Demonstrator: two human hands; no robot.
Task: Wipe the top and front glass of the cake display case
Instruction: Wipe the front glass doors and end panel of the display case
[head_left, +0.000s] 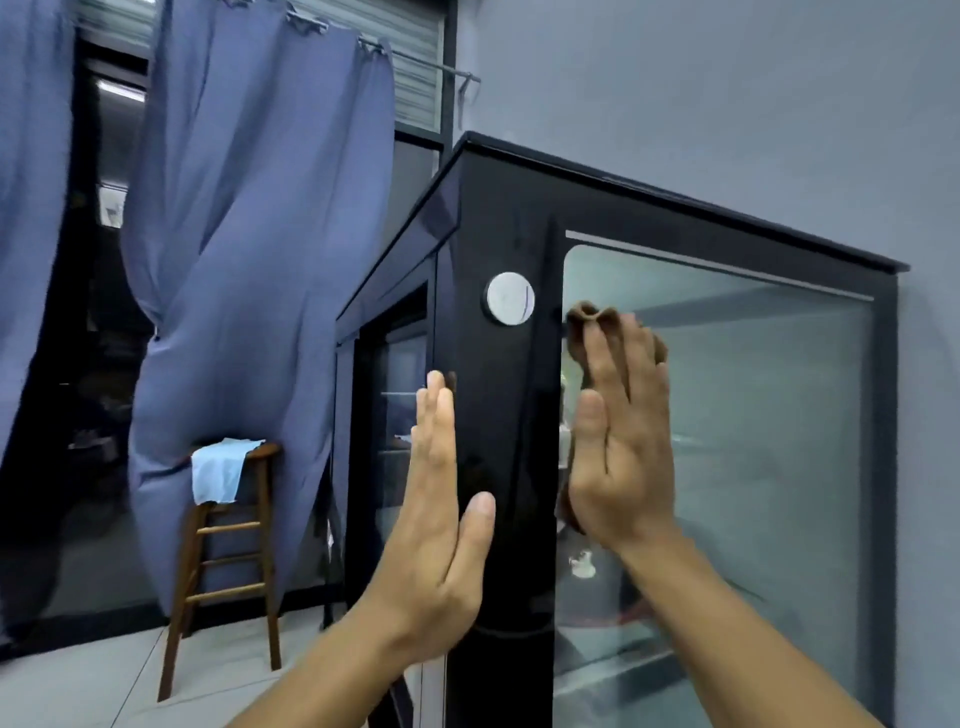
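Curtains (249, 260) hang behind a stool (223, 561) draped with a blue cloth (218, 473). Left hand (436, 545), fingers straight and together, lies flat on the case (498, 234) corner. Right hand (623, 457), fingers straight, presses a brown rag (592, 317) against the glass (753, 415).

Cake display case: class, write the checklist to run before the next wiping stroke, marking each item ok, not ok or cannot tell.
1. Brown cloth pressed to the front glass by the right hand: ok.
2. Left hand flat against the black corner post: ok.
3. Cloth spread flat: not ok, it is bunched at its upper end.
4. Rest of the glass already wiped: cannot tell.
5. Top wiped: cannot tell.
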